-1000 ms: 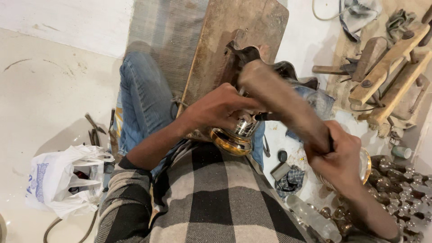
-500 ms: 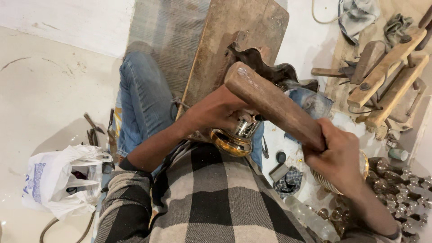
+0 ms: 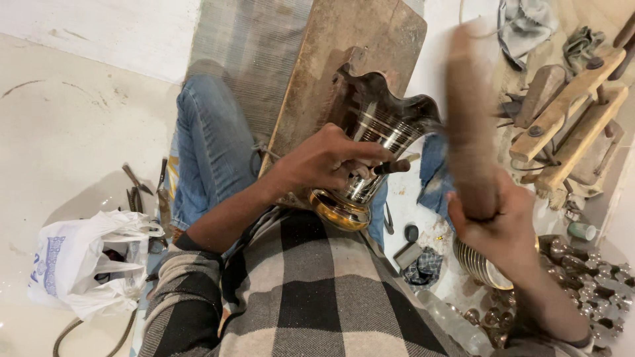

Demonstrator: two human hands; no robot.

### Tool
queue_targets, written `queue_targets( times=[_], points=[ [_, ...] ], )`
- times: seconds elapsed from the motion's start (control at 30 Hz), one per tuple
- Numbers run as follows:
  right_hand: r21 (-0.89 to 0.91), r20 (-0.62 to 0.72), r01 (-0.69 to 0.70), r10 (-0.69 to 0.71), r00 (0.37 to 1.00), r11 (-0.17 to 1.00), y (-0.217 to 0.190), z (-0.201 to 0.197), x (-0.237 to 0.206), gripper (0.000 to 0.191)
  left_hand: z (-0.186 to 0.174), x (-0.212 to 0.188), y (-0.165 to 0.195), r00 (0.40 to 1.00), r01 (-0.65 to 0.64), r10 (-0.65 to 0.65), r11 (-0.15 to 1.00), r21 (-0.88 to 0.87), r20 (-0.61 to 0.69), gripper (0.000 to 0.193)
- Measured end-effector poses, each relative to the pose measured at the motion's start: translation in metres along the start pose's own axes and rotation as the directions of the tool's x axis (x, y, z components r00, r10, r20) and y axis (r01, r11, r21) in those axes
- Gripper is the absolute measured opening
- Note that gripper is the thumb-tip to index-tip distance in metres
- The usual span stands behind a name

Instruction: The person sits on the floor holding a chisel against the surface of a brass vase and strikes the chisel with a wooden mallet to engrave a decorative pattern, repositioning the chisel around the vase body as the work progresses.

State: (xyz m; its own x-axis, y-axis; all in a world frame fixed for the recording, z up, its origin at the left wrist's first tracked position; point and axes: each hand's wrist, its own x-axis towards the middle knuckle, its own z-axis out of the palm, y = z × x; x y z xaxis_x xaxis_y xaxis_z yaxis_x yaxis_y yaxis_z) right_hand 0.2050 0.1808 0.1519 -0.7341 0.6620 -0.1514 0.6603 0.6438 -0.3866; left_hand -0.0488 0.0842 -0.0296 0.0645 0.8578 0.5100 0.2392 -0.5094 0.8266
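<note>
Fingers of the left hand (image 3: 324,162) close around a thin dark punch (image 3: 391,167), its tip against the metal vase (image 3: 370,152) lying at frame center, long axis running from the lap toward the wooden board (image 3: 344,59). The right hand (image 3: 496,221), right of center, grips a raised, blurred wooden mallet (image 3: 466,119). A white plastic bag (image 3: 73,261), lower left, holds unclear items.

Evenly, fairly brightly lit from above. Soft shadows left of the white plastic bag (image 3: 79,261) at lower left. Glare streaks on the metal vase (image 3: 370,142) at centre. Heavy motion blur on the wooden mallet (image 3: 469,119) at upper right. Elsewhere sharp.
</note>
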Motion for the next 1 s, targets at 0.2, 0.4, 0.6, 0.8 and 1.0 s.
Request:
queue_targets(
  times=[0.2, 0.4, 0.6, 0.8, 1.0],
  points=[
    [0.093, -0.100, -0.025, 0.035, 0.994, 0.995, 0.000, 0.008, -0.005, 0.027, 0.001, -0.003, 0.000, 1.000, -0.011, 0.010, 0.997, 0.071, 0.018, 0.073],
    [0.038, -0.093, 0.000, 0.003, 0.996, 0.999, 0.005, 0.006, -0.017, 0.030, 0.001, 0.001, -0.005, 0.993, 0.024, -0.031, 0.998, 0.057, 0.115, 0.072],
    [-0.050, -0.054, -0.042, 0.039, 0.998, 0.998, 0.014, 0.010, -0.027, 0.030, -0.002, 0.008, -0.005, 0.994, -0.080, 0.064, 0.981, 0.178, 0.094, 0.072],
    [-0.062, -0.100, -0.065, 0.058, 0.993, 0.996, 0.020, 0.016, -0.040, 0.030, 0.002, 0.011, -0.013, 0.979, -0.108, 0.084, 0.987, 0.123, 0.186, 0.071],
    [-0.034, -0.141, -0.059, 0.054, 0.989, 0.998, 0.020, 0.016, -0.046, 0.032, 0.007, 0.008, -0.023, 0.974, -0.116, 0.088, 0.986, 0.122, 0.211, 0.076]
  ],
)
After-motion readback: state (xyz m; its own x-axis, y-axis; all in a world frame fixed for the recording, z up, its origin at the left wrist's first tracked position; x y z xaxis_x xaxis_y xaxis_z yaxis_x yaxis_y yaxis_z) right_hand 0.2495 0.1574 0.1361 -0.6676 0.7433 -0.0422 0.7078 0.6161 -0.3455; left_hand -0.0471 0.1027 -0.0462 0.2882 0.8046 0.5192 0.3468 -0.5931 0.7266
